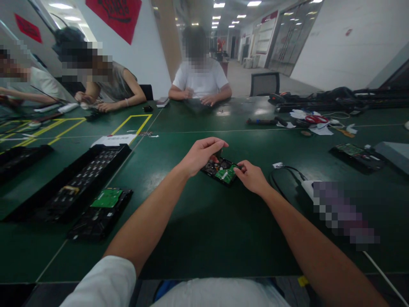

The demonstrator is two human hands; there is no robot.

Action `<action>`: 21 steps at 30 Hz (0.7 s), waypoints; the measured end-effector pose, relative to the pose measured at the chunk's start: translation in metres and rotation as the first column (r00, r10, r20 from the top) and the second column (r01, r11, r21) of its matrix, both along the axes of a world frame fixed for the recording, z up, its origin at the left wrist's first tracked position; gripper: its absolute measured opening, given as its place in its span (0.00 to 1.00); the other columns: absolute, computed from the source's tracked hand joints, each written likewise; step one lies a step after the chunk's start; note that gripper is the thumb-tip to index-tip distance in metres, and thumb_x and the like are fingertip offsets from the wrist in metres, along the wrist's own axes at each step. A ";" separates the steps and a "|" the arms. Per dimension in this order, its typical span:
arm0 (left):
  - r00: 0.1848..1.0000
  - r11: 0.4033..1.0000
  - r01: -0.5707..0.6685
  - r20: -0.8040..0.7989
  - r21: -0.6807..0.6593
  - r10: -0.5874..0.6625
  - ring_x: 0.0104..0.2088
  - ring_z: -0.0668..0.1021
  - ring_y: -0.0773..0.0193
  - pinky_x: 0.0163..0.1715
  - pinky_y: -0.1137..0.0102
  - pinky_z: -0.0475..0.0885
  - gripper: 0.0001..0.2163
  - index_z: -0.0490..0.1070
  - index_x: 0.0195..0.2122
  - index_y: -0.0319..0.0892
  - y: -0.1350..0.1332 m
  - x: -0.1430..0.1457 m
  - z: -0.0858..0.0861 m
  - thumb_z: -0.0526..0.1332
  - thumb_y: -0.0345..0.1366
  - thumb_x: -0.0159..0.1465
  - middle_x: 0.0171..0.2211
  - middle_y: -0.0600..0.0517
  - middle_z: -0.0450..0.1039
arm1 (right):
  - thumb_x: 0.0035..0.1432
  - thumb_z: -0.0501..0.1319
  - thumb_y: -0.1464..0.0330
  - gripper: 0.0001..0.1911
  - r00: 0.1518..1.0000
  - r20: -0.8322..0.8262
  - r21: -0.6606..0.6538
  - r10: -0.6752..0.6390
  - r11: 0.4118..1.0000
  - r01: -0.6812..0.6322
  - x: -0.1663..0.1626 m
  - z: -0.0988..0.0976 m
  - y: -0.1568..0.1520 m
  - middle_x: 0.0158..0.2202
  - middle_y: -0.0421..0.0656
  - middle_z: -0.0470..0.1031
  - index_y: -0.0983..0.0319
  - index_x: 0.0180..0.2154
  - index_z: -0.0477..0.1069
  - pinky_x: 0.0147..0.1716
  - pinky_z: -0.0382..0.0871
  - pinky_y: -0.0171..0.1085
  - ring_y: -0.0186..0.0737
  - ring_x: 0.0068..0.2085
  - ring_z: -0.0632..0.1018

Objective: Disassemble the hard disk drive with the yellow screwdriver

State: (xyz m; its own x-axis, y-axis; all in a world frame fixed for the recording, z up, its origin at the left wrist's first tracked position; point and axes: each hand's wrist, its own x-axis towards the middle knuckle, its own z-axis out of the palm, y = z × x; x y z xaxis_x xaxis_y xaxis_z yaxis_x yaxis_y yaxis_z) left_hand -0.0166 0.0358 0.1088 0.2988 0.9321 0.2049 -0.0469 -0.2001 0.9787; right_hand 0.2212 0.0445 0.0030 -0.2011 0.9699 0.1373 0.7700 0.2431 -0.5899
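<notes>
In front of me on the green table lies a hard drive (224,171), black with a green circuit board and its board side up. My right hand (251,175) grips the drive's right edge between thumb and fingers. Over its far left part is my left hand (207,154), fingers bent and pinched around a small dark thing that I cannot make out. The left fingers hide that corner of the drive. To the left, another hard drive (107,198) rests beside a long black tray (35,187) holding rows of small parts.
A third board-bearing drive (353,150) sits at the right, near a grey box (394,154). Closer in are a black cable (292,169) and a white-ended, blurred-out object (308,185). Tools, papers and red-handled items (316,119) lie far right. Several co-workers sit across the table.
</notes>
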 end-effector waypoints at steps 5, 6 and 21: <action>0.998 0.998 0.055 -0.018 -0.027 -0.055 0.38 0.77 0.64 0.27 0.75 0.72 0.14 0.78 0.47 0.41 -0.003 0.001 0.001 0.64 0.44 0.66 0.39 0.47 0.74 | 0.68 0.60 0.60 0.14 1.000 0.008 -0.013 -0.006 1.000 0.006 -0.001 0.003 -0.001 0.34 0.41 0.79 0.60 0.50 0.72 0.32 0.64 0.36 0.39 0.32 0.77; 0.998 0.996 0.069 0.008 -0.047 -0.069 0.39 0.78 0.63 0.27 0.74 0.73 0.14 0.77 0.47 0.41 -0.004 0.001 0.002 0.64 0.43 0.66 0.40 0.47 0.74 | 0.68 0.60 0.60 0.14 1.000 0.005 -0.017 -0.004 1.000 0.004 -0.001 0.004 -0.002 0.34 0.41 0.79 0.60 0.50 0.72 0.32 0.64 0.36 0.39 0.32 0.77; 1.000 0.998 -0.008 0.016 -0.064 0.009 0.38 0.76 0.63 0.26 0.74 0.72 0.10 0.78 0.36 0.39 -0.003 -0.001 0.006 0.62 0.41 0.63 0.39 0.46 0.75 | 0.67 0.61 0.59 0.14 1.000 0.001 -0.036 -0.022 0.999 0.022 -0.003 0.010 -0.004 0.35 0.41 0.79 0.60 0.49 0.72 0.31 0.64 0.37 0.39 0.31 0.77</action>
